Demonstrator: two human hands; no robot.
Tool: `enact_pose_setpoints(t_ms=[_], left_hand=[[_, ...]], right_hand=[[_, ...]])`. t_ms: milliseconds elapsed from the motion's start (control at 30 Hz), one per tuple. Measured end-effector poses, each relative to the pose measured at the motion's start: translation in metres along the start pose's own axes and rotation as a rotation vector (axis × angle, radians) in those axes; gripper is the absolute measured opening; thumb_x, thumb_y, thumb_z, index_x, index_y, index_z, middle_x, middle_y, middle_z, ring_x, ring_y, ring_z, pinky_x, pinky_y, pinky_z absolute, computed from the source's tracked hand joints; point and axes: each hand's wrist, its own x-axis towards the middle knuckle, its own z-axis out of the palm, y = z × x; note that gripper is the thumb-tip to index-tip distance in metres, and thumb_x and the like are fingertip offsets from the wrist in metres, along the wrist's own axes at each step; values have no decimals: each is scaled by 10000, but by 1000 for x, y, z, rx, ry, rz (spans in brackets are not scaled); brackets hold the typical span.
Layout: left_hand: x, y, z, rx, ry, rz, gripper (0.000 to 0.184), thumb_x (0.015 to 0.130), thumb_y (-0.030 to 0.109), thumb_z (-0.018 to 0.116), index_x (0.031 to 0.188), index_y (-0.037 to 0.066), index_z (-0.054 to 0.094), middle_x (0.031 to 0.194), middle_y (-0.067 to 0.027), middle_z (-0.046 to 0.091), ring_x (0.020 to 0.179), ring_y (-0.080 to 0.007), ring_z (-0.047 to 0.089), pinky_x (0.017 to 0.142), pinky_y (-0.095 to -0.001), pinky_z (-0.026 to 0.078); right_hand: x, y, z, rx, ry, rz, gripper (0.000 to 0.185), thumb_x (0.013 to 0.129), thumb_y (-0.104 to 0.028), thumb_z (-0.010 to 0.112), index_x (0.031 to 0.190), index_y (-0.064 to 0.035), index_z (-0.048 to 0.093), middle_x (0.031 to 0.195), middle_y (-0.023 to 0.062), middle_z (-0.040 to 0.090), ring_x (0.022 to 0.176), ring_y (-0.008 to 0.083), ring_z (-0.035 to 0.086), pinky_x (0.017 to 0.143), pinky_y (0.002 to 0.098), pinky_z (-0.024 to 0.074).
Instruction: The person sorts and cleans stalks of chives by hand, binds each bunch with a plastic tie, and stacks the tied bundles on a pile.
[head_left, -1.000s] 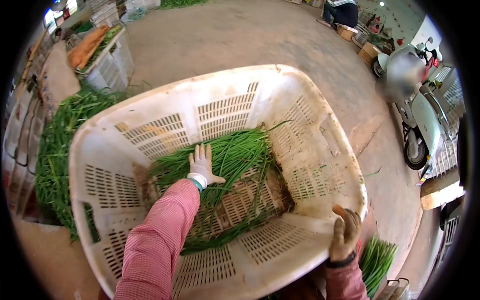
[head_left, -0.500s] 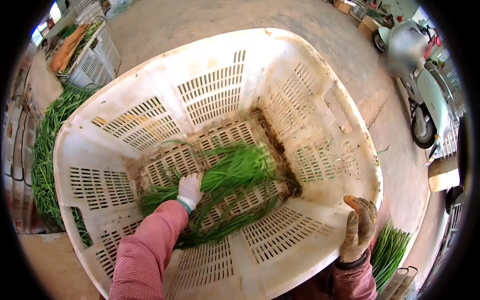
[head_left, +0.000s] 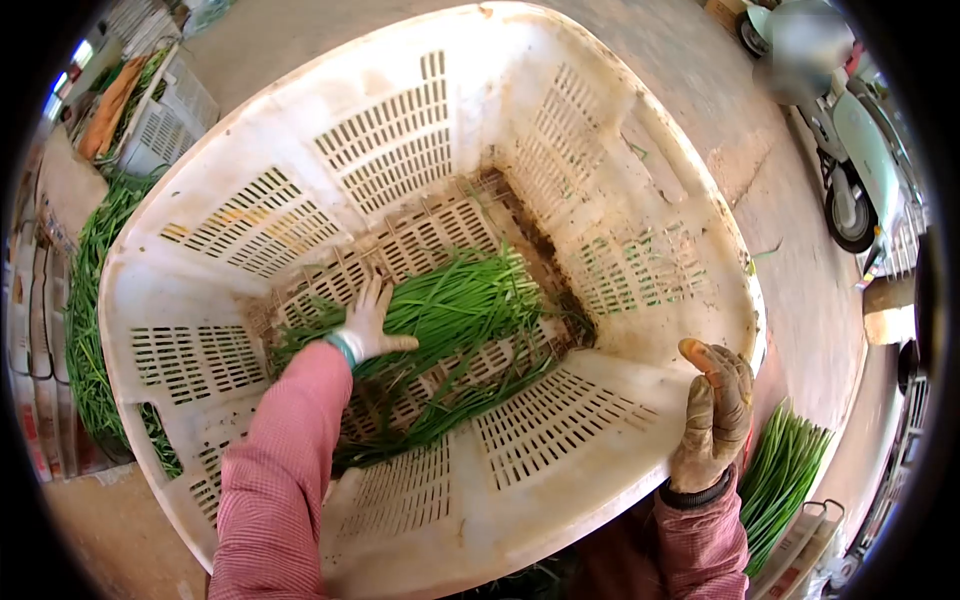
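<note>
My left hand [head_left: 370,322], in a pale glove, reaches deep into a large white slatted basket [head_left: 540,565]. Its fingers are spread over the left part of a bundle of long green stalks [head_left: 455,300] that lies on the basket's floor. More loose green stalks [head_left: 450,415] lie along the near side of the floor. My right hand [head_left: 714,415], in a stained brownish glove, is raised beside the basket's right rim, fingers curved and apart from the thumb, with nothing visible in it.
Another bundle of green stalks [head_left: 785,480] is right of my right sleeve. Loose greens [head_left: 95,330] lie left of the basket. A white crate [head_left: 170,115] is at the upper left. A pale green scooter [head_left: 865,150] stands at the right.
My left hand closed on the stalks and shifted them toward the near side, then spread open over them. The view has moved, so the basket appears higher. My right hand stays by the rim.
</note>
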Motion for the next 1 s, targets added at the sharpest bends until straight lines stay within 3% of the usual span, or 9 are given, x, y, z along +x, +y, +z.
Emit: enact_pose_setpoints(t_ms=[133,200,267,333,367,433,567,800,1000], left_hand=[[-54,43,39,-108,116,-4,1274,454,642,673,1315,-20,6,1333,-249,120,1252,-377,85,988,-518,97],[-74,60,66,-152,205,27,1287,453,664,661,1310,-23,-9,1352,-227,90,1264,-358,48,989,-514,62],[-85,80,83,-74,97,-100,1266,494,637,659,1312,2,-69,1359,-208,42,1266,-347,11,984,-511,82],[-83,81,96,-129,312,-118,1184,513,482,737,1316,-1,12,1291,-217,200,1223,-346,159,969,-489,154],[-78,77,95,-136,313,-120,1184,513,482,737,1316,-1,12,1291,-217,200,1223,-346,159,969,-489,154],[-63,66,78,-301,258,-246,1094,558,389,746,1317,4,59,1219,-188,308,1144,-332,289,940,-440,246],[-57,73,50,-275,84,-333,1041,586,321,744,1328,37,72,1222,-157,319,1070,-312,371,850,-407,359],[-58,82,48,-173,-35,-440,955,640,267,705,1330,62,77,1298,-157,201,985,-293,464,792,-321,427],[-53,63,-51,-362,-515,-465,736,652,232,658,1248,-27,311,1211,-193,405,1042,-283,474,818,-358,417]], right_hand=[[0,-2,3,90,22,42,246,815,-178,472,931,8,583,921,111,591,896,250,489,836,358,352],[-2,0,3,107,46,32,247,815,-180,475,934,7,585,911,105,594,893,247,488,831,356,356],[-3,3,-1,35,-36,-2,253,845,-155,438,978,16,568,983,115,567,976,216,466,885,332,329],[-1,1,-2,25,-49,2,256,843,-156,441,982,19,566,986,113,567,976,217,465,890,334,327],[-2,2,-1,35,-47,8,256,843,-155,441,980,19,567,986,114,566,976,218,465,890,335,326],[-3,2,-1,49,-47,22,256,842,-155,441,979,20,568,987,115,566,976,218,464,890,336,325],[-2,1,0,80,-19,16,251,838,-146,444,971,24,571,988,122,563,965,219,472,881,334,330],[0,4,5,120,86,-24,224,771,-119,477,908,17,591,878,134,593,865,270,506,811,359,370],[0,3,-2,-54,83,-17,218,732,-105,492,895,-18,607,835,151,594,844,280,525,830,371,364]])
